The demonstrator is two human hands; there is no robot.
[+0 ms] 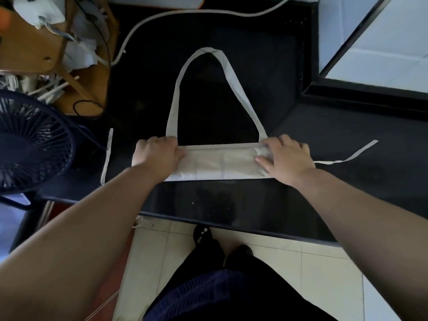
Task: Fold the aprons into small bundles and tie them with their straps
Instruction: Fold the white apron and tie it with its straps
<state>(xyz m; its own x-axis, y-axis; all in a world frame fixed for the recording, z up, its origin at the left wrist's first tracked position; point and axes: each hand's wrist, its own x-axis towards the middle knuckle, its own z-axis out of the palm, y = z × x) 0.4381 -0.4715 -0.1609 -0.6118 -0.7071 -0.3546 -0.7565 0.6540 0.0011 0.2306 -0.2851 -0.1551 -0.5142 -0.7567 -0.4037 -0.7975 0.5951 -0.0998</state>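
— Apron (220,162): where is it, and why so flat?

— On the black tabletop (347,181), near the front edge, already folded down to one long narrow band lying crosswise. I'd say it sits close so that both arms reach its ends without leaning.

— Anything else big?

— One fan (30,144), off the tabletop's left corner. It has no part in this.

— And the loop?

— One loop (209,50), spread away from the person and joined to the band near both ends. Laid out like that, it is out of the way of the folds, I judge.

— Straps?

— Two. The left strap (107,158) lies along the tabletop's left side, and the right strap (363,149) trails out to the right. Both lie outside the band, probably saved for the tying. A far strap (199,11), also pale, snakes across the back; I can't tell what it belongs to.

— Hands?

— Two. The left hand (159,154) has its fingers curled over the band's left end. The right hand (287,156) grips the right end, fingers hooked over the far edge and thumb on the cloth. One at each end keeps the band even for the next fold or roll, I'd guess. No tied bundle is in view.
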